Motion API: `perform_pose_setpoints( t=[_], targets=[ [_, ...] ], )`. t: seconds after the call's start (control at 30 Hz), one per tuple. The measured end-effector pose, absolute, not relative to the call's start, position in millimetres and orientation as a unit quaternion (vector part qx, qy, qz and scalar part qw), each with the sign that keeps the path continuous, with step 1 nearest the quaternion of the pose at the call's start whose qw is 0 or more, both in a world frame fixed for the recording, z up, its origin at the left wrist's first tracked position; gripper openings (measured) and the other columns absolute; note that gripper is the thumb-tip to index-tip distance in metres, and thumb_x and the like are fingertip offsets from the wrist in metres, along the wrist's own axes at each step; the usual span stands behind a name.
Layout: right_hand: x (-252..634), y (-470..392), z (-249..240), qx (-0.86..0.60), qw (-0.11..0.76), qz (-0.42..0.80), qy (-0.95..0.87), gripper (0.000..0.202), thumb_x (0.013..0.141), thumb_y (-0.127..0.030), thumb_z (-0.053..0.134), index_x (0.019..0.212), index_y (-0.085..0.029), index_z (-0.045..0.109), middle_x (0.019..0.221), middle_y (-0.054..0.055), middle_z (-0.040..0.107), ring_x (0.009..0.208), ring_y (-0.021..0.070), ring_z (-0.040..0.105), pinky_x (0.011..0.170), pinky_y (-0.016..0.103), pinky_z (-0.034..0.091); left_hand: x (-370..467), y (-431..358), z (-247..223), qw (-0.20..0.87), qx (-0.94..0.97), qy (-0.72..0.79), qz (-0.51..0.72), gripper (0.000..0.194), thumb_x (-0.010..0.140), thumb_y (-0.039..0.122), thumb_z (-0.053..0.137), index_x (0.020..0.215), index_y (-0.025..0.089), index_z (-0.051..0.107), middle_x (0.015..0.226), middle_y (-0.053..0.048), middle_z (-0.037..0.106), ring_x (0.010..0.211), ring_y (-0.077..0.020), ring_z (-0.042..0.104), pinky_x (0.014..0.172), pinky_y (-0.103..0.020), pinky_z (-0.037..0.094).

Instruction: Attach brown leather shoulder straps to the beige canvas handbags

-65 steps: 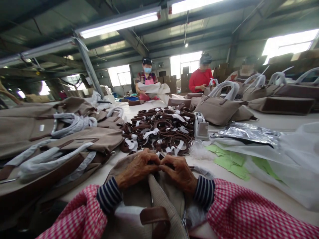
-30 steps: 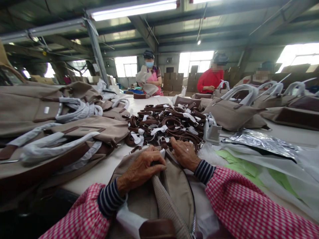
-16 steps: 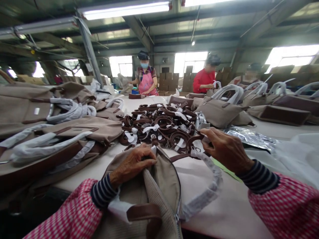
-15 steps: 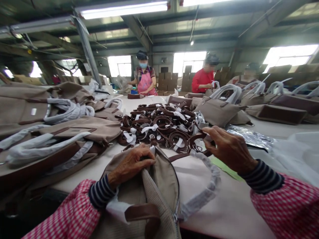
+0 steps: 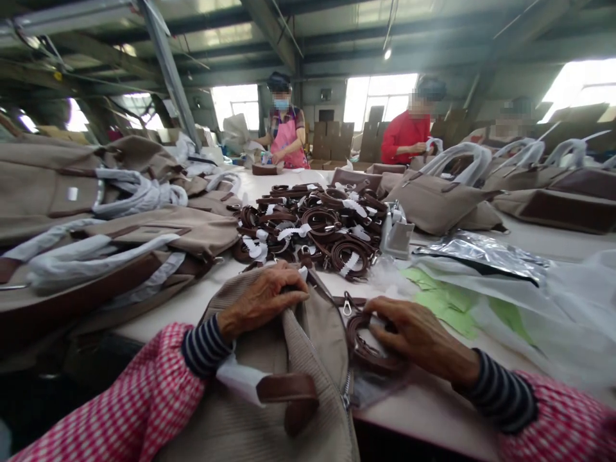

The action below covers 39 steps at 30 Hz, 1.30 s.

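A taupe handbag (image 5: 260, 398) lies in front of me with its zipped top open. My left hand (image 5: 269, 292) pinches the upper edge of this bag, thumb against fingers. To the right of the opening, my right hand (image 5: 409, 330) grips a coiled brown shoulder strap (image 5: 362, 340). A metal snap hook (image 5: 347, 304) shows at the strap's upper end. The bag's brown handle (image 5: 289, 391), partly covered in white wrapping, bends over the near side. Just beyond the bag rises a pile of coiled straps (image 5: 312, 224) with white wrapping bits.
Taupe bags with wrapped handles (image 5: 129, 250) are heaped on the left. More bags (image 5: 437, 199) stand at the back right. Green paper sheets (image 5: 447, 301), a silver foil packet (image 5: 486, 253) and clear plastic (image 5: 572, 321) lie right. Several people, one in a pink apron (image 5: 287, 144), stand across the table.
My right hand has come from the strap pile down and toward the bag, bringing a coiled strap. My left hand keeps hold of the bag's edge. The view has shifted slightly.
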State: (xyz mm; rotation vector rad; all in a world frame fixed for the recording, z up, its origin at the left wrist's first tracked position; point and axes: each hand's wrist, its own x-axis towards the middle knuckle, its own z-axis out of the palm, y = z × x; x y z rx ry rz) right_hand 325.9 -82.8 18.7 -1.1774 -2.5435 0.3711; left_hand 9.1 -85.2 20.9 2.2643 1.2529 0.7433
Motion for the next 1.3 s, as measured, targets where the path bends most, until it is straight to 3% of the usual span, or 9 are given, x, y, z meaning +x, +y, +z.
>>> perform_pose_setpoints(
  t=[0.13, 0.23, 0.33, 0.5, 0.67, 0.87, 1.0, 1.13, 1.3],
  targets=[
    [325.7, -75.4, 20.8, -0.407, 0.091, 0.141, -0.898, 0.018, 0.097, -0.031, 0.06, 0.106, -0.025, 0.074, 0.096, 0.003, 0.072, 0.084, 0.0204, 0.066, 0.076, 0.031, 0.045, 9.4, -86.1, 21.5, 0.219, 0.82, 0.453, 0.27, 0.023, 0.099, 0.035, 0.06, 0.086, 0.02, 0.07, 0.09, -0.002, 0.064, 0.097, -0.0201, 0.054, 0.091, -0.032, 0.041],
    [323.4, -63.8, 39.4, -0.392, 0.147, 0.149, -0.896, 0.021, 0.1, -0.038, 0.059, 0.1, -0.024, 0.075, 0.096, 0.003, 0.07, 0.08, 0.0179, 0.064, 0.073, 0.029, 0.045, 8.4, -85.5, 21.0, 0.22, 0.82, 0.456, 0.267, 0.023, 0.099, 0.036, 0.059, 0.088, 0.02, 0.071, 0.091, -0.002, 0.064, 0.098, -0.0197, 0.055, 0.092, -0.032, 0.042],
    [308.0, -56.3, 46.8, -0.355, 0.18, 0.135, -0.907, 0.016, 0.099, -0.028, 0.06, 0.106, -0.023, 0.074, 0.105, 0.003, 0.068, 0.086, 0.0168, 0.064, 0.078, 0.029, 0.046, 7.6, -84.4, 19.2, 0.226, 0.818, 0.451, 0.276, 0.024, 0.099, 0.038, 0.06, 0.087, 0.02, 0.071, 0.09, -0.001, 0.064, 0.096, -0.0199, 0.055, 0.09, -0.032, 0.042],
    [278.0, -52.9, 34.3, -0.309, 0.032, 0.047, -0.949, 0.027, 0.093, -0.004, 0.054, 0.108, -0.018, 0.071, 0.108, 0.007, 0.065, 0.099, 0.0205, 0.061, 0.085, 0.03, 0.045, 7.8, -84.4, 18.8, 0.229, 0.814, 0.451, 0.285, 0.022, 0.098, 0.035, 0.062, 0.085, 0.02, 0.07, 0.088, -0.001, 0.064, 0.094, -0.0194, 0.054, 0.088, -0.031, 0.041],
    [273.9, -50.2, 25.0, -0.337, -0.011, -0.022, -0.941, 0.022, 0.098, -0.005, 0.049, 0.097, -0.016, 0.068, 0.1, 0.007, 0.064, 0.081, 0.0178, 0.059, 0.071, 0.029, 0.041, 7.7, -83.3, 19.1, 0.233, 0.816, 0.452, 0.276, 0.019, 0.098, 0.033, 0.062, 0.086, 0.02, 0.071, 0.09, 0.0, 0.066, 0.095, -0.0191, 0.055, 0.089, -0.031, 0.042],
    [277.4, -43.8, 18.1, -0.322, 0.042, -0.032, -0.945, 0.019, 0.097, -0.005, 0.049, 0.095, -0.016, 0.064, 0.103, 0.009, 0.065, 0.086, 0.0187, 0.059, 0.07, 0.028, 0.039, 5.8, -80.6, 14.9, 0.241, 0.804, 0.459, 0.29, 0.021, 0.098, 0.037, 0.061, 0.088, 0.022, 0.072, 0.09, 0.0, 0.066, 0.096, -0.0195, 0.056, 0.089, -0.031, 0.042],
    [287.0, -34.4, 17.3, -0.36, 0.192, 0.115, -0.906, 0.011, 0.096, -0.018, 0.058, 0.089, -0.017, 0.066, 0.087, 0.004, 0.067, 0.076, 0.0168, 0.058, 0.069, 0.028, 0.041, 6.2, -81.7, 15.5, 0.24, 0.803, 0.459, 0.294, 0.018, 0.097, 0.032, 0.063, 0.086, 0.021, 0.072, 0.089, 0.0, 0.066, 0.093, -0.0191, 0.055, 0.088, -0.031, 0.041],
    [299.0, -29.4, 22.2, -0.421, 0.349, 0.376, -0.748, 0.025, 0.09, -0.041, 0.071, 0.085, -0.017, 0.07, 0.078, 0.002, 0.067, 0.067, 0.0139, 0.054, 0.06, 0.026, 0.041, 9.9, -81.8, 16.1, 0.203, 0.826, 0.45, 0.274, 0.016, 0.098, 0.028, 0.063, 0.087, 0.02, 0.071, 0.088, 0.0, 0.064, 0.091, -0.0183, 0.054, 0.088, -0.032, 0.04],
    [294.7, -32.4, 21.9, -0.409, 0.406, 0.573, -0.583, 0.037, 0.078, -0.049, 0.082, 0.085, -0.016, 0.068, 0.086, 0.005, 0.071, 0.065, 0.0111, 0.056, 0.05, 0.02, 0.037, 17.1, -80.0, 14.3, 0.135, 0.853, 0.448, 0.231, 0.014, 0.1, 0.024, 0.061, 0.09, 0.02, 0.07, 0.091, -0.001, 0.065, 0.096, -0.021, 0.051, 0.089, -0.034, 0.039]
  ],
)
